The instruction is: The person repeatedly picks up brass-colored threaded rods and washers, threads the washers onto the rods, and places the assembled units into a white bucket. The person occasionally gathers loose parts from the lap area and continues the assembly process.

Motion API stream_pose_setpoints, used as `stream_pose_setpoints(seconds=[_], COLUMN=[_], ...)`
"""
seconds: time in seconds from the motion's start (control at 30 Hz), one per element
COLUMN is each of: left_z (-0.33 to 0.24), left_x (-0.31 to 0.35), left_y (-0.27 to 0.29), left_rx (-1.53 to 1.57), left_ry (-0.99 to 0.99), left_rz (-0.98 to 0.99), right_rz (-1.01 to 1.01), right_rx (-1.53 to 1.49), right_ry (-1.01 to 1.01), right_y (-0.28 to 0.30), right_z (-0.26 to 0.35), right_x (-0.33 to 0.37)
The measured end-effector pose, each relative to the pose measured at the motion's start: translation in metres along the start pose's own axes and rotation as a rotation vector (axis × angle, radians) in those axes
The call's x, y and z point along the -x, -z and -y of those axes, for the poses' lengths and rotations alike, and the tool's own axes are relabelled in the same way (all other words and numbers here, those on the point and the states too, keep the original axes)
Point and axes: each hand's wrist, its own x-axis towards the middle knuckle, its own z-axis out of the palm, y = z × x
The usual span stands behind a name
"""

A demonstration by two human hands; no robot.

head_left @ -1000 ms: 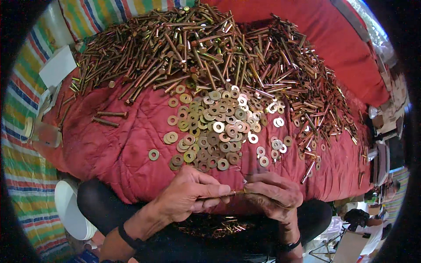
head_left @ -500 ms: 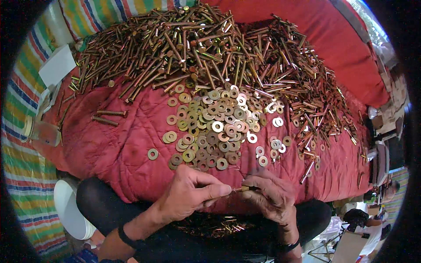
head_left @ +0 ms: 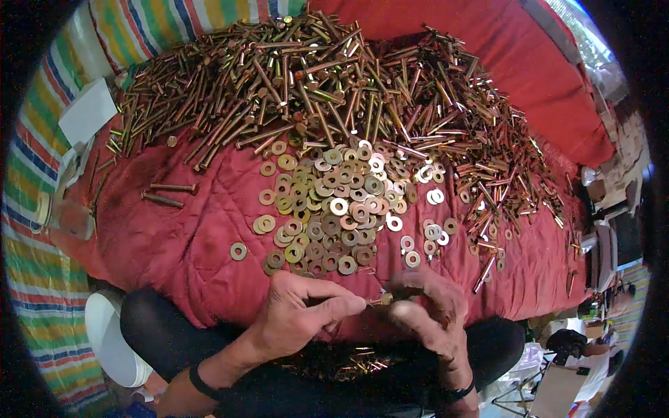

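Note:
In front of my lap, my left hand (head_left: pixel 303 310) pinches a small bolt (head_left: pixel 381 300) between thumb and fingertips. Its end points right, with a brassy piece on it too small to make out. My right hand (head_left: pixel 435 306) is beside that end, thumb and fingers spread apart and slightly blurred, apparently holding nothing. Just beyond both hands lies a heap of flat brass-coloured washers (head_left: pixel 339 206) on a red quilted cloth (head_left: pixel 188 258). Behind the washers rises a large pile of long brassy bolts (head_left: pixel 306 76).
Two loose bolts (head_left: pixel 171 187) and a single washer (head_left: pixel 238 251) lie at the left on the cloth. A clear jar (head_left: pixel 70 217) and white card (head_left: pixel 87 111) are by the striped sheet (head_left: pixel 49 279). A white bucket (head_left: pixel 111 341) stands beside my left knee. More bolts (head_left: pixel 359 362) lie below my hands.
My right thumb and fingers have come off the bolt's end and spread apart. My left hand keeps its pinch on the bolt. The whole view has shifted slightly.

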Motion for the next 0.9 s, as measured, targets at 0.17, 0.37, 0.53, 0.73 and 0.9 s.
stream_pose_setpoints(seconds=[0.17,0.37,0.53,0.73,0.9], left_z=[-0.001,-0.001,-0.003,-0.002,-0.002], left_x=[-0.002,-0.002,-0.004,-0.004,-0.006], left_y=[0.005,-0.001,0.0,0.002,0.001], left_rx=[0.007,-0.002,0.056,0.077,0.073], left_ry=[0.072,0.078,0.119,0.175,0.178], left_rz=[0.067,0.082,0.082,0.098,0.085], right_rz=[0.046,0.186,0.065,0.14,0.031], right_rx=[0.098,0.2,0.082,0.193,0.104], right_ry=[0.336,0.168,0.156,0.294,0.173], right_y=[-0.003,0.006,0.004,0.003,-0.001], right_z=[-0.008,-0.009,-0.004,-0.003,-0.007], right_x=[-0.008,0.0,-0.004,-0.01,-0.006])
